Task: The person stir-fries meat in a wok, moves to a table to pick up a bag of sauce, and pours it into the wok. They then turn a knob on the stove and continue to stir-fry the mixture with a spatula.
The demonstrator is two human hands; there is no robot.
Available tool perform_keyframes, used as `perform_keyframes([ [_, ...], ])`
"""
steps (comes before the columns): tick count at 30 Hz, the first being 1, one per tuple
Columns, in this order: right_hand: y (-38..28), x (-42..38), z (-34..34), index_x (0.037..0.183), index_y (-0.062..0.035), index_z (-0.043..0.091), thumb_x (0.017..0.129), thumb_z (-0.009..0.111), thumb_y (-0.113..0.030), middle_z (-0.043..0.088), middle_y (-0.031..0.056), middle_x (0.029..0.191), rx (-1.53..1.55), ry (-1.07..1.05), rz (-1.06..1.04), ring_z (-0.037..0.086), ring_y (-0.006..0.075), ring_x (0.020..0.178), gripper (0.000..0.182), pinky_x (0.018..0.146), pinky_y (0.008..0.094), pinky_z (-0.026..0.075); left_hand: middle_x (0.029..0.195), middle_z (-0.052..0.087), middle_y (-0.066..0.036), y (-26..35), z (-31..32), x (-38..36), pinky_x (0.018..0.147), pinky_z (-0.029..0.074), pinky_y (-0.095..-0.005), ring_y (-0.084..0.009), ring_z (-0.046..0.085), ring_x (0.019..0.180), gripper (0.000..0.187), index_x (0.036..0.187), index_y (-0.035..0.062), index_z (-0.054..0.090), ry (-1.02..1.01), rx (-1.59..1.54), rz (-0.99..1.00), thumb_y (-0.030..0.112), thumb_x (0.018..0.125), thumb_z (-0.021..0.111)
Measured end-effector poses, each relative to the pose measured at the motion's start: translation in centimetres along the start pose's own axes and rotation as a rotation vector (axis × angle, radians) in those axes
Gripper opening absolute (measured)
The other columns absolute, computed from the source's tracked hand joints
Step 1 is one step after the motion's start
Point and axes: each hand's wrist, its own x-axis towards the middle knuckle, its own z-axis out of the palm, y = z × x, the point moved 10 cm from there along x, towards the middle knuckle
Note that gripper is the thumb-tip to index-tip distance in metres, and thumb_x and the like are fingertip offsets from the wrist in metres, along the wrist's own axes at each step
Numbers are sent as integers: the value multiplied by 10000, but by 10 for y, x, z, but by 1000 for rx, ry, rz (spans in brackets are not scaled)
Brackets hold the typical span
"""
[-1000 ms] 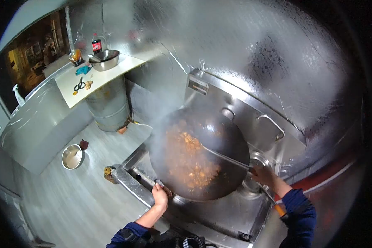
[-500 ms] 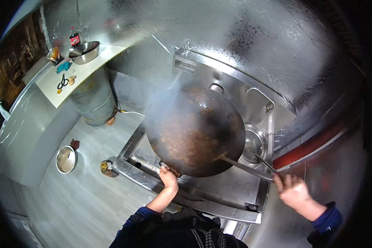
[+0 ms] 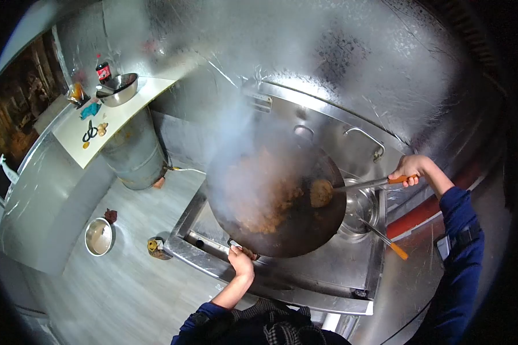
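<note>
Black steel wok (image 3: 293, 230) sits on the stove (image 3: 305, 276), tilted slightly toward its near-left edge; steam hides much of its far wall. Left hand (image 3: 242, 263) at the wok's near rim, fingers curled shut around the handle there, presumably to steady the pan against stirring. Right hand (image 3: 407, 170) raised over the stove's right edge, fingers wrapped closed around the orange grip of a ladle (image 3: 351, 185); long shaft keeps the hand away from the heat. Ladle bowl rests inside the wok at its right side, loaded with a brown lump. Wok contents: browned, saucy chunks of food (image 3: 259, 198), heaped left of centre, blurred by steam. Small steel pot (image 3: 360, 207) set into the stove just right of the wok; contents cannot be told. Second orange-handled tool (image 3: 385, 241) lies across the stove's right edge. On the floor, left: a metal bowl (image 3: 99, 236), pale inside. On the far-left counter (image 3: 121, 115): a steel bowl (image 3: 118, 89), a bottle (image 3: 103, 72), scissors (image 3: 89, 132).
</note>
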Motion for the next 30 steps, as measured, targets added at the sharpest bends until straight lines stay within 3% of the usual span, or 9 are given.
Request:
perform_keyframes([
  [4,10,105,42,884,-95,546,794,479,-398,418,1,495,203,-464,-61,289,42,307,323,275,171,228,451,287,-13,2,0,-1,318,304,-275,-123,293,334,264,722,80,307,36,38,24,257,896,215],
  [8,-38,138,129,863,-117,557,761,556,-320,389,-14,506,324,-146,-409,303,54,348,228,279,208,213,464,270,-11,-2,0,1,337,285,-281,-130,262,342,260,727,103,289,4,-4,0,291,890,215],
  [10,-32,130,145,876,-76,562,743,570,-292,512,82,582,217,25,-430,448,146,372,254,322,266,341,462,269,-13,-4,-2,2,333,282,-286,-137,266,341,279,714,101,292,13,59,7,304,889,217],
  [12,-77,53,136,890,-58,547,706,584,-278,549,174,637,-322,640,-1161,543,256,471,288,424,336,422,462,269,-5,1,-1,0,333,278,-282,-130,266,343,274,711,103,296,53,37,36,300,888,224],
  [13,-87,20,135,868,-32,534,700,556,-213,550,218,671,-436,638,-962,570,314,591,249,533,375,453,464,275,-7,2,1,1,331,281,-284,-131,272,343,268,713,103,297,44,12,24,292,888,227],
  [16,-125,-68,136,838,-25,527,719,514,-176,562,174,625,-815,804,-715,577,296,581,193,532,376,464,465,291,-16,-4,0,0,324,288,-292,-139,301,343,256,714,101,301,29,-59,-18,279,887,239],
  [22,-218,-215,141,689,-15,576,669,593,-182,577,144,621,-1177,964,-817,588,272,594,169,572,360,475,482,315,-33,-9,0,4,342,297,-294,-149,316,357,271,689,87,306,-16,-124,-69,264,887,255],
  [24,-256,-247,154,704,-48,606,660,616,-251,575,142,630,-1097,825,-815,582,262,640,208,543,334,460,483,315,-35,-6,4,0,353,303,-295,-149,312,363,277,679,85,302,-70,-185,-76,257,890,250],
  [30,-364,-219,250,591,3,546,693,544,-94,505,88,480,-1179,261,-555,483,122,373,140,394,288,398,525,364,-21,0,5,0,350,329,-263,-115,385,397,300,663,60,310,-102,-46,-90,253,889,267],
])
